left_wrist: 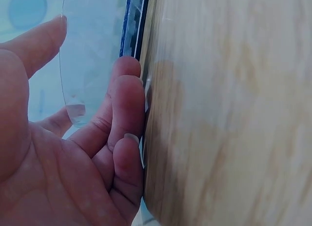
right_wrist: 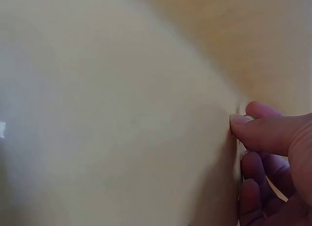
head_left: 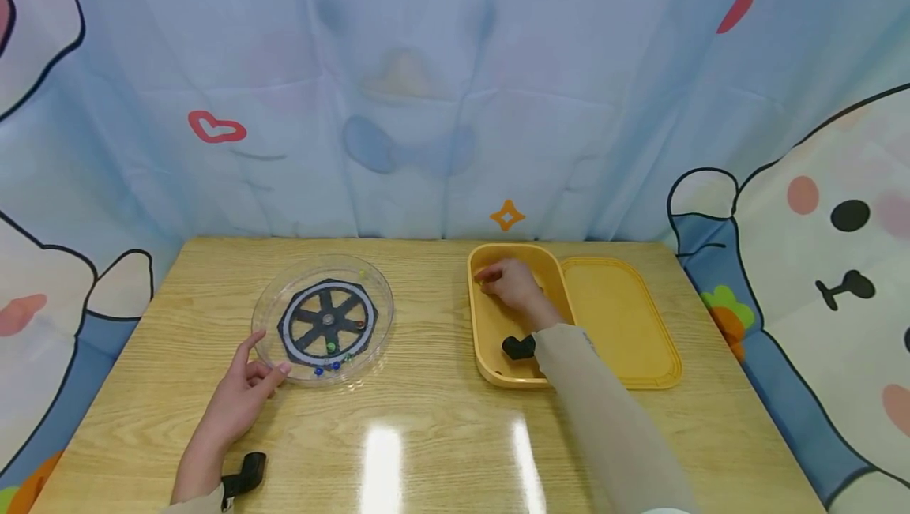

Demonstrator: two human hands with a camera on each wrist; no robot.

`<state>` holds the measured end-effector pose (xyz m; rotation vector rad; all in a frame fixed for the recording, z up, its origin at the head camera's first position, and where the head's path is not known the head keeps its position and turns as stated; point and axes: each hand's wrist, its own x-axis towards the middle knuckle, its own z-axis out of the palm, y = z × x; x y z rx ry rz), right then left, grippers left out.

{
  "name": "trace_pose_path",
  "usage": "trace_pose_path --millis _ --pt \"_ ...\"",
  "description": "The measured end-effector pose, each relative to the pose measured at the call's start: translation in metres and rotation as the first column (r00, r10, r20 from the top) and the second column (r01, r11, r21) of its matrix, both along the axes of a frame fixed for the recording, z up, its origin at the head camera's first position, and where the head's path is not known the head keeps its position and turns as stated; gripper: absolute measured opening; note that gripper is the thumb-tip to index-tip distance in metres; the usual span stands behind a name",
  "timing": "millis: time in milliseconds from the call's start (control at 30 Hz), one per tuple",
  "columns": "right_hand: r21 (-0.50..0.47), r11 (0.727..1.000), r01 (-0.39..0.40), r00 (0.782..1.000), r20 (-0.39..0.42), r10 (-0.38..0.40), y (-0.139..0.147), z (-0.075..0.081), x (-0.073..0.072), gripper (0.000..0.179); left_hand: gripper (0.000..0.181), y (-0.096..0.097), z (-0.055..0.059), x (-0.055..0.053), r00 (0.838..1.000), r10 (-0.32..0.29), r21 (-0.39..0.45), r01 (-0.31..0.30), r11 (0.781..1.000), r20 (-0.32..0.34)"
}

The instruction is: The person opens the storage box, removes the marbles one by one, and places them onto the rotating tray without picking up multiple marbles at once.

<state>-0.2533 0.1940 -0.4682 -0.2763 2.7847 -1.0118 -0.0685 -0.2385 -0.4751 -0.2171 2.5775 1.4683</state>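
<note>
Clear round dish (head_left: 268,302) lies well left of the right hand (head_left: 513,285), whose fingers curl inside the yellow tray (head_left: 492,342); I cannot tell if they pinch anything. Nearer, the left hand (head_left: 244,395) touches the dish's rim, thumb and index spread.

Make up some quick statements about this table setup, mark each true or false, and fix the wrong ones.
1. The clear round dish sits left of the yellow container. True.
2. The yellow lid covers the container. False: it lies on the table, to the container's right.
3. The right hand's grip is inside the yellow container. True.
4. The left hand's grip is at the yellow lid. False: it is at the near left edge of the clear round dish.
5. Small blue balls lie in the clear round dish. True.
</note>
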Motion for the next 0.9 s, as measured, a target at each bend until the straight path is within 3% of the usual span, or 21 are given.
trace_pose_path --millis 267,600,800,900 --pt "0.003 1.0 0.002 0.999 0.032 -0.002 -0.001 0.0 0.001 0.018 0.082 -0.001 -0.001 0.001 1.0 0.003 -0.003 -0.003 1.0 -0.007" --pt "-0.104 0.994 0.042 0.999 0.03 -0.039 0.002 0.008 0.0 0.02 0.08 -0.001 -0.002 -0.001 1.0 0.005 0.031 -0.004 1.0 -0.011" --pt "-0.294 0.95 0.11 0.994 0.055 -0.098 -0.008 0.026 0.007 0.024 0.081 0.0 -0.001 0.0 1.0 0.011 0.029 -0.011 1.0 -0.002" --pt "-0.374 0.921 0.107 0.994 0.069 -0.087 -0.017 0.039 0.013 0.024 0.08 0.0 0.0 -0.001 1.0 0.009 0.029 -0.008 1.0 -0.01"
